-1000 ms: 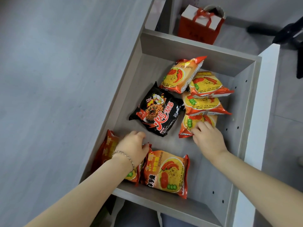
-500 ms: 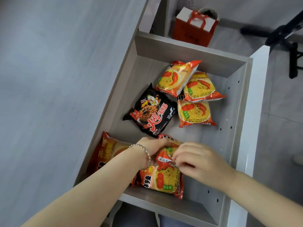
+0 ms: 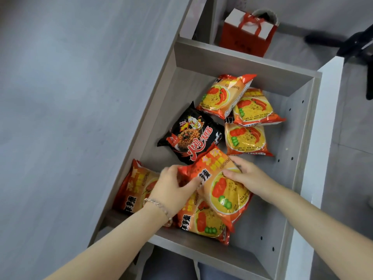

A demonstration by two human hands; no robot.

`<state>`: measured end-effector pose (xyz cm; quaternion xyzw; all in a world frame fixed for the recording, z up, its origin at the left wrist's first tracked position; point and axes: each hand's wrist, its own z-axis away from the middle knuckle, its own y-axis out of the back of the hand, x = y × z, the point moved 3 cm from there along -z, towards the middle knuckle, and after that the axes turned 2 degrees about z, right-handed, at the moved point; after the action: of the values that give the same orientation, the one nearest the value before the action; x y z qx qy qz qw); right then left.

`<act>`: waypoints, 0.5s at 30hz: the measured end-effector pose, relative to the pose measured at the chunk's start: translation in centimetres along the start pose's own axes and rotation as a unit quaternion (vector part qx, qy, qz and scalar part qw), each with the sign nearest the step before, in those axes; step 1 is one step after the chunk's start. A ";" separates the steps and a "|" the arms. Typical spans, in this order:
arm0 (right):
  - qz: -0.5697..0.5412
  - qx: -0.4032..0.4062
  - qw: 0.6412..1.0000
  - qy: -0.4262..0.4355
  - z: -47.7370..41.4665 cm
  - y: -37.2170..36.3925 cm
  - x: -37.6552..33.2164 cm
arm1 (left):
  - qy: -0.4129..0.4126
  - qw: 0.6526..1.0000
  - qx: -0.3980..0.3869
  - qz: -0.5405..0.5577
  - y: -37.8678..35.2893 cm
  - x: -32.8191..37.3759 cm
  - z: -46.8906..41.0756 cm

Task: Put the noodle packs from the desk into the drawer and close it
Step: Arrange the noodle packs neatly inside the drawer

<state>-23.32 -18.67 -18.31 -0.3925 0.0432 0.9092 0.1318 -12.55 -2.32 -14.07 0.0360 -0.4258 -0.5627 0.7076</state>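
The grey drawer (image 3: 238, 61) is pulled out and holds several noodle packs. Both hands grip one orange pack (image 3: 222, 184) near the drawer's front. My left hand (image 3: 171, 188) holds its left edge and my right hand (image 3: 246, 174) holds its right edge. That pack lies tilted over another orange pack (image 3: 201, 221). A third orange pack (image 3: 135, 186) leans at the front left, partly under my left wrist. A black pack (image 3: 191, 136) lies in the middle. Three more orange packs (image 3: 226, 96) overlap at the back right.
The grey desk top (image 3: 70, 108) fills the left side. The drawer's white front panel (image 3: 325, 138) runs down the right. A red and white gift bag (image 3: 248, 33) stands on the floor beyond the drawer. Black chair legs (image 3: 355, 45) are at the top right.
My right hand took an orange pack from the right side of the drawer and brought it to the front. Both hands now hold it over the front packs.
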 end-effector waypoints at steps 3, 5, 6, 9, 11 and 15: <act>0.211 -0.023 0.977 0.020 -0.7 -1.1 0.8 | -0.067 0.985 0.066 -0.145 1.5 -1.7 -0.7; 0.331 -0.016 0.942 0.052 -1.1 -3.0 1.7 | -0.070 0.972 0.015 -0.225 1.7 -2.8 -1.3; 0.358 -0.016 0.931 0.069 -1.0 -4.2 2.0 | -0.063 0.960 -0.020 -0.273 1.6 -3.4 -1.7; 0.408 -0.055 0.907 0.087 -0.5 -6.6 3.1 | -0.069 0.904 -0.074 -0.416 1.5 -4.2 -2.4; 0.408 -0.062 0.907 0.086 -0.1 -7.0 3.4 | -0.059 0.886 -0.085 -0.452 1.5 -4.1 -2.6; 0.345 -0.084 0.933 0.049 -0.2 -6.6 2.6 | -0.031 0.872 -0.105 -0.476 1.4 -3.1 -2.8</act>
<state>-23.13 -11.81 -20.16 -0.4074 0.1054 0.8785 -0.2260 -9.75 -0.42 -16.88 0.1425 -0.3177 -0.8738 0.3395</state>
